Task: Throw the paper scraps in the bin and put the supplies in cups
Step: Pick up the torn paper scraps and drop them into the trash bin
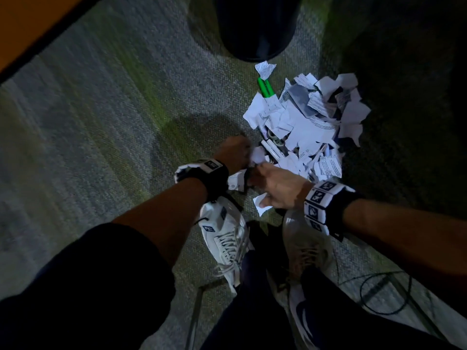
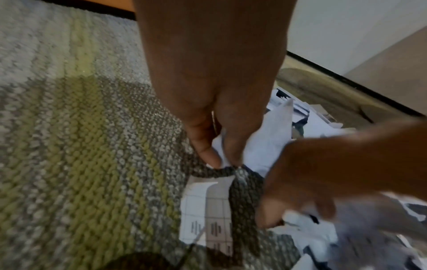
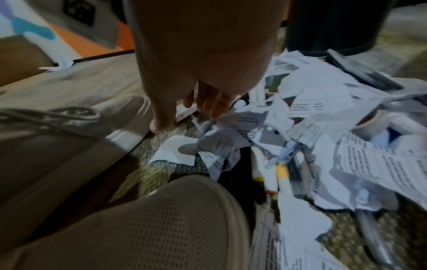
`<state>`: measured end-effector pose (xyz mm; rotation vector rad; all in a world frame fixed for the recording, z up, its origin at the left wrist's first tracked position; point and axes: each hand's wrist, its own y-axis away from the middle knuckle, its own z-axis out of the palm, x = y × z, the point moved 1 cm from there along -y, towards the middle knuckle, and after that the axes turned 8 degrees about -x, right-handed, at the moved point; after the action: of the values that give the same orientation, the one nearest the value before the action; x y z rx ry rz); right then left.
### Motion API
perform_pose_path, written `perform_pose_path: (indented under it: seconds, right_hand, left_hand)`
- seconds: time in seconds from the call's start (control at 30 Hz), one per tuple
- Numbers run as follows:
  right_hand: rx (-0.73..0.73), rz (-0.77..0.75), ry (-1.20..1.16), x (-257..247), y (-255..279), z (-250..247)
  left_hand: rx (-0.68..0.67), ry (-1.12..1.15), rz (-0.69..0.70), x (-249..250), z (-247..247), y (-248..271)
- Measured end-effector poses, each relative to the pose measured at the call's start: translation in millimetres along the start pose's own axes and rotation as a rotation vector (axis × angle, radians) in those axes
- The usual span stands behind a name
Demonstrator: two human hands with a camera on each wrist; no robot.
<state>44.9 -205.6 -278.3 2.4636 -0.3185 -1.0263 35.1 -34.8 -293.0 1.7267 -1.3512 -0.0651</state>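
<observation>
A pile of torn printed paper scraps (image 1: 303, 117) (image 3: 323, 102) lies on the carpet in front of a dark bin (image 1: 255, 29) (image 3: 335, 23). Two green markers (image 1: 265, 88) stick out at its far edge. White markers (image 1: 271, 149) (image 3: 282, 175) lie half buried at the near edge. My left hand (image 1: 249, 155) (image 2: 225, 159) pinches a white scrap (image 1: 257, 155) (image 2: 265, 138) between thumb and finger. My right hand (image 1: 255, 178) (image 3: 184, 118) (image 2: 272, 213) hovers low beside it, thumb and fingers apart, fingertips at a printed scrap (image 3: 245, 120). A loose scrap (image 1: 261, 204) (image 3: 175, 151) lies under it.
My two white shoes (image 1: 227, 231) (image 1: 303, 243) stand just behind the hands. A thin black cable (image 1: 384, 294) loops on the carpet at the right. An orange-edged board (image 1: 30, 29) runs along the top left. A beige round rim (image 3: 372, 124) shows among the scraps.
</observation>
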Motion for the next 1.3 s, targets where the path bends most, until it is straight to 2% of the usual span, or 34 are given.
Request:
perform_pose_path:
  seconds: [0.07,0.17,0.23,0.33,0.4,0.43,0.5,0.6,0.67,0.73,0.83,0.93,1.03,1.13,1.3]
  right_hand:
    - [-0.119,0.013,0.127,-6,-3,9]
    - [-0.208,0.089,0.400,-12,-7,25]
    - [-0.221,0.118,0.404,-11,-7,29]
    - [-0.330,0.133,0.377,-8,-5,24]
    - [-0.327,0.117,0.361,-2,-2,21]
    - [-0.279,0.099,0.337,0,0,20]
    - [-0.082,0.087,0.287,6,6,15]
    - [0.191,0.197,0.229,17,19,-2]
    - [0.209,0.325,0.201,23,28,-16]
    - [0.131,0.429,0.161,28,32,-22]
    - [0.076,0.447,0.161,31,29,-18]
    - [0.191,0.379,0.091,33,23,-18]
    - [0.319,0.326,-0.045,31,20,-24]
    - [0.413,0.285,-0.078,26,19,-33]
    - [0.535,0.292,-0.167,27,26,-55]
  left_hand:
    - [-0.052,-0.043,0.089,-5,-7,7]
    - [-0.117,-0.079,0.102,-17,-19,18]
    - [-0.180,-0.094,0.126,-23,-21,22]
    - [-0.272,-0.170,0.114,-23,-12,29]
    - [-0.280,-0.216,0.118,-20,-1,30]
    - [-0.274,-0.262,0.135,-18,3,29]
    - [-0.262,-0.342,0.157,-14,7,24]
    - [-0.277,-0.365,0.161,-11,6,20]
    - [-0.280,-0.395,0.152,-10,7,20]
    - [-0.278,-0.388,0.153,-10,8,18]
    - [-0.223,-0.310,0.159,-12,3,17]
    - [-0.160,-0.202,0.137,-15,-8,19]
    - [-0.181,-0.199,0.144,-14,-19,21]
    - [-0.185,-0.172,0.140,-11,-25,21]
    - [-0.206,-0.211,0.229,3,-21,21]
